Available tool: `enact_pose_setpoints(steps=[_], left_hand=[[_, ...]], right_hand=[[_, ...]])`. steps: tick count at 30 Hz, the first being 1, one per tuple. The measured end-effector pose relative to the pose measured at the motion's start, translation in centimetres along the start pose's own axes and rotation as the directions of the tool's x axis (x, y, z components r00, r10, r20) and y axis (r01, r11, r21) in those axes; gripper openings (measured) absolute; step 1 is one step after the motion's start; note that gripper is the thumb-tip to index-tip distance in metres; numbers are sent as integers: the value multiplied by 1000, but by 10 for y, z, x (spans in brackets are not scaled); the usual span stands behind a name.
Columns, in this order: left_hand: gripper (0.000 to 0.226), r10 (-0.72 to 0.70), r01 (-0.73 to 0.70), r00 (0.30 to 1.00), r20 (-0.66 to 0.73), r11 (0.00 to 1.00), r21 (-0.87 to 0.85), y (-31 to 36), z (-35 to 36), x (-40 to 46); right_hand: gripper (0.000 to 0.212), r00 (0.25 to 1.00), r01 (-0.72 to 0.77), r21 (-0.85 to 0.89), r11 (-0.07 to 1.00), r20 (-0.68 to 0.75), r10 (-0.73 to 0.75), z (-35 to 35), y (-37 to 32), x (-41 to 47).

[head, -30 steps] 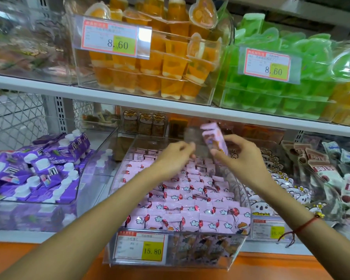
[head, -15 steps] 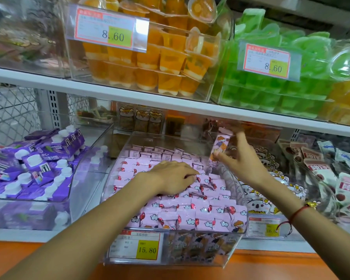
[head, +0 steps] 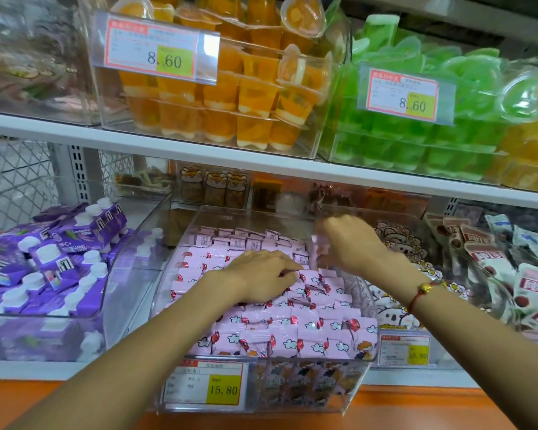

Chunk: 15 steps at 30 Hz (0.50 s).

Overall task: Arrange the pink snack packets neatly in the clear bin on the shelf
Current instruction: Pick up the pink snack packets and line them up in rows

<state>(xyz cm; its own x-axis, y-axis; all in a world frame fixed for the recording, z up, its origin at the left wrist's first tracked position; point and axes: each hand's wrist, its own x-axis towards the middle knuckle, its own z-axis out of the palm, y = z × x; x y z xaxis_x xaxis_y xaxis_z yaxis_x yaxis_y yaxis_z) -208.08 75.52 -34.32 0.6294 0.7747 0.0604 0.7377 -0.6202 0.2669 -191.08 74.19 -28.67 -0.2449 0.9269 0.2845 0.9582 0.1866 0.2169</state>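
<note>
While left hand [head: 261,276] lies flat on pink packets [head: 292,330], right grip [head: 348,243] unclear, clear bin [head: 364,305], white shelf [head: 199,150].

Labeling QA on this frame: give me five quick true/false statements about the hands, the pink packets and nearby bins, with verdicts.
1. The left hand rests on the pink packets. True.
2. The price tag on the clear bin reads 8.60. False: it reads 15.80.
3. The right hand is at the bin's far right side. True.
4. The purple cartons sit right of the pink packets. False: they sit to the left.
5. The green jelly cups are on the shelf above. True.
</note>
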Motion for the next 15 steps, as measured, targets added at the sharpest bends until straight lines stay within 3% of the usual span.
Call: enact_pose_setpoints(steps=[2, 4, 6, 9, 11, 15], left_hand=[[43, 6, -6, 1000, 1, 1000, 3, 0, 0, 0], [42, 12, -12, 1000, 0, 1000, -12, 0, 0, -1], [42, 9, -11, 1000, -19, 998, -60, 0, -1, -2], [44, -15, 3, 997, -75, 987, -159, 3, -4, -3], [44, -16, -10, 992, -128, 980, -200, 11, -7, 0], [26, 12, -14, 998, -58, 999, -32, 35, -5, 18]], right_hand=[[33, 989, 36, -74, 997, 146, -25, 6, 2, -3], [29, 983, 25, -25, 999, 180, -20, 7, 6, -8], [30, 996, -16, 113, 993, 87, 7, 6, 8, -16], [41, 983, -138, 318, 938, -73, 169, 4, 9, -42], [42, 967, -196, 370, 908, -79, 241, 8, 7, -63], [35, 952, -216, 437, 873, -107, 289, 17, 2, -81]])
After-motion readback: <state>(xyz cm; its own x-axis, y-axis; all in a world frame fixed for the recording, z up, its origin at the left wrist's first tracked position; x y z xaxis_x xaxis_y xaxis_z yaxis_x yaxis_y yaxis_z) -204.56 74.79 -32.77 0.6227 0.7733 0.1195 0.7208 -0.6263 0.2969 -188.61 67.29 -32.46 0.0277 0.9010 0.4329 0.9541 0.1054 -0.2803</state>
